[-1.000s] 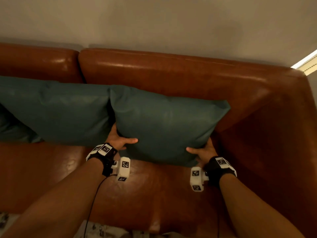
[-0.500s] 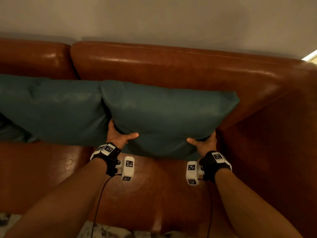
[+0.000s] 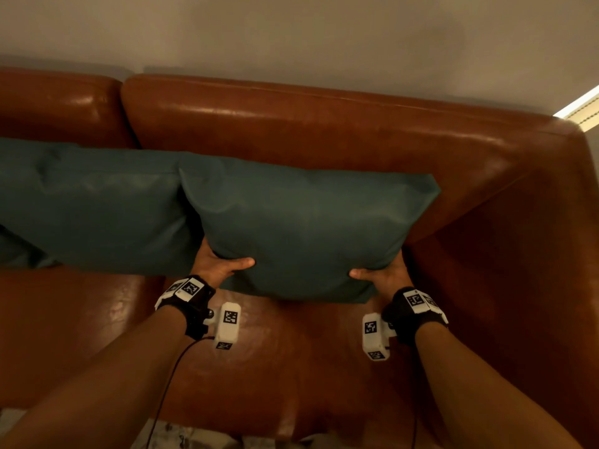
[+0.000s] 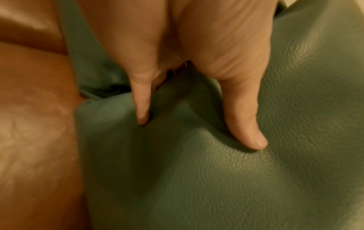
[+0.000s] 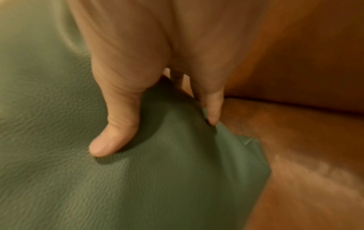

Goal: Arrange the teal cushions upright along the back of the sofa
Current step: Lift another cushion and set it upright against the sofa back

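Teal cushion gripped by left hand and right hand, fingers seemingly tucked behind.

Grey wall running behind; pale window blind showing at top right; patterned rug lying at bottom edge.

My teal cushion, smooth and leathery, stands nearly upright against the brown sofa back, right end at the armrest corner. A second teal cushion leans at its nine o'clock, edges overlapping.
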Action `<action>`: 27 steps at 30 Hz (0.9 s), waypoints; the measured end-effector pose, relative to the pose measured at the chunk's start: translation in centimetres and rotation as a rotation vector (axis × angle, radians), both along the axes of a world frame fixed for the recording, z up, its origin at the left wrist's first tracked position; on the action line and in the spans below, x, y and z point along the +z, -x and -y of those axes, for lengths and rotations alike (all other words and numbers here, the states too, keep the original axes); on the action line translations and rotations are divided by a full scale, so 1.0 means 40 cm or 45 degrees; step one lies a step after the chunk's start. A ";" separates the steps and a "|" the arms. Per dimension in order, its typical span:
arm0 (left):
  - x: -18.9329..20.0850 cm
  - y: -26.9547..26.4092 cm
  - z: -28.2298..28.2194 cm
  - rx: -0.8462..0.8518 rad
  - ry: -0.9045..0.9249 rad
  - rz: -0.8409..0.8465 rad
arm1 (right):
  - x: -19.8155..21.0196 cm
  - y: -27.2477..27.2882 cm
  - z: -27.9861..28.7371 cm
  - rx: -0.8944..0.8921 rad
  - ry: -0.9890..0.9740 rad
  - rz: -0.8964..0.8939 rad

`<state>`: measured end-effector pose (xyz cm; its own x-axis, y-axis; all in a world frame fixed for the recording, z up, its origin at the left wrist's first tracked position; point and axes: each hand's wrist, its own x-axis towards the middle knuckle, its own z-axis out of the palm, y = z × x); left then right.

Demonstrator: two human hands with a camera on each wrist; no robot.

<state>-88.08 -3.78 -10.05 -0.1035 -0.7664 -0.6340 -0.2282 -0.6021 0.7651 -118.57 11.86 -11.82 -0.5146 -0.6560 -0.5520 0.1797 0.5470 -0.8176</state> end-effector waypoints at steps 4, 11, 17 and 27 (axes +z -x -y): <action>-0.017 0.047 -0.041 -0.062 0.054 0.004 | 0.017 0.058 -0.029 -0.002 0.026 -0.045; -0.008 0.203 -0.089 -0.158 0.107 -0.036 | 0.054 0.180 -0.127 -0.035 -0.095 -0.138; 0.003 0.195 -0.062 -0.182 0.039 0.040 | 0.049 0.170 -0.129 -0.056 -0.170 -0.192; -0.025 0.202 -0.100 0.075 -0.302 -0.175 | -0.014 0.078 -0.158 -0.316 -0.154 0.118</action>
<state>-96.15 0.21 -11.06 -0.1603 -0.6058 -0.7793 -0.0915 -0.7770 0.6228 -121.70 18.16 -12.39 -0.5950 -0.4428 -0.6708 0.3909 0.5698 -0.7229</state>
